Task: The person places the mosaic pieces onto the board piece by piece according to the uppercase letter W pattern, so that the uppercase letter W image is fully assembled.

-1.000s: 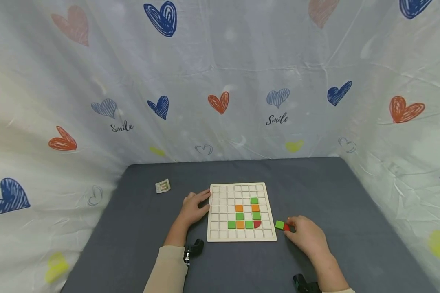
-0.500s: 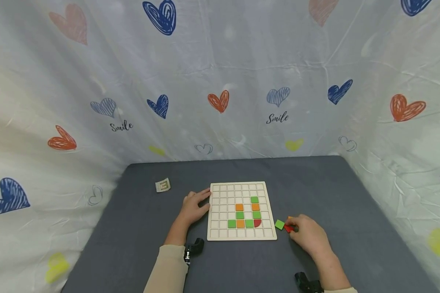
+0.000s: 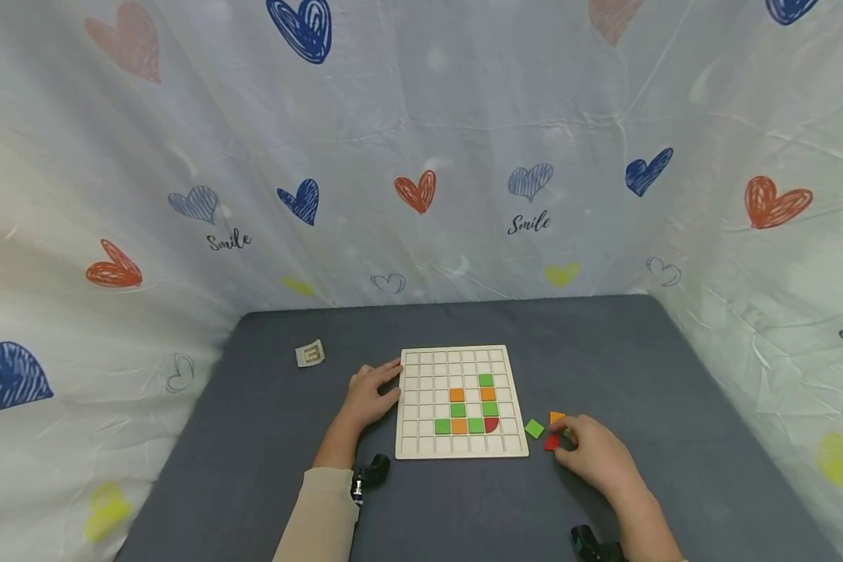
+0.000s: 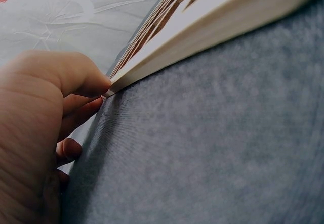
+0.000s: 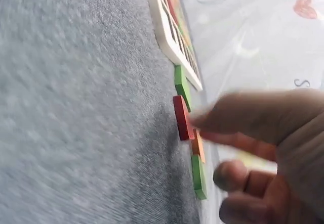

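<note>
A pale grid board (image 3: 417,382) lies on the table, with several green and orange square tiles and one red rounded tile (image 3: 491,425) in its cells. My left hand (image 3: 368,398) rests at the board's left edge, thumb and fingertips touching it. My right hand (image 3: 595,454) is over loose tiles right of the board, its thumb and forefinger apart. Below the fingers are a red tile (image 3: 551,442), an orange tile (image 3: 556,417) and a green tile (image 5: 199,177). Another green tile (image 3: 534,428) lies nearer the board. The right wrist view shows the thumb by the red tile, slightly blurred.
A small printed paper slip (image 3: 311,353) lies on the dark grey table (image 3: 464,507), left of the board. A white curtain (image 3: 464,234) with printed hearts hangs behind and at both sides.
My right hand has spread the loose tiles apart; the orange and second green tiles now show. The nearer green tile has turned. My left hand stays at the board.
</note>
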A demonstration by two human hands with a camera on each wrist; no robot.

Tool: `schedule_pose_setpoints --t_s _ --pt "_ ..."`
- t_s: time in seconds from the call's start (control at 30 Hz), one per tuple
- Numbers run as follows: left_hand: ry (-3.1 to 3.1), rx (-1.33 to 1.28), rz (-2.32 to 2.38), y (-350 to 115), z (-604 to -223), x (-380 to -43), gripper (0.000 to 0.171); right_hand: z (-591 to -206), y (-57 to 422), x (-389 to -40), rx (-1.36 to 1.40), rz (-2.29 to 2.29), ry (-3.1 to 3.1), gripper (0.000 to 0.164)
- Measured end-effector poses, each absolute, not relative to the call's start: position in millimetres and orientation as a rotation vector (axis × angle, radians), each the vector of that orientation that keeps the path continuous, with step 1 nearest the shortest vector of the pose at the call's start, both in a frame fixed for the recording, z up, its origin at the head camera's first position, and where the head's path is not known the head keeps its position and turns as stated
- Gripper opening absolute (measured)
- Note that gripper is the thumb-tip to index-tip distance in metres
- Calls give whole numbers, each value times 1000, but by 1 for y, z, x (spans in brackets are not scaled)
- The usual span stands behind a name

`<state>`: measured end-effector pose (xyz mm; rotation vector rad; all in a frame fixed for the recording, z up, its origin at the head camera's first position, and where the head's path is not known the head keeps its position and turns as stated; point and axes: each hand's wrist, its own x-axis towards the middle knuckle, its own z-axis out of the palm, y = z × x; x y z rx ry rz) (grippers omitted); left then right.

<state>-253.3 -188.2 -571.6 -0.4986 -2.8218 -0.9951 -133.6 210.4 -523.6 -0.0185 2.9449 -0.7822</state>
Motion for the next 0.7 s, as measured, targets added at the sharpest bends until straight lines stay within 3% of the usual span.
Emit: schedule_pose_setpoints --t_s 0.17,0.37,0.53,0.7 --pt "-2831 -488 -996 -188 -572 -253 51 -525 210 -131 134 -724 2946 40" --pt "-2823 -497 -1011 -187 -571 -252 50 -531 207 -133 111 -662 2988 29" --pt "-2824 -503 -1003 -188 -571 -253 50 -533 202 -133 54 -674 3011 36" --pt "-2824 -506 -1020 -188 -571 -253 50 -533 199 -133 -11 -727 3005 25"
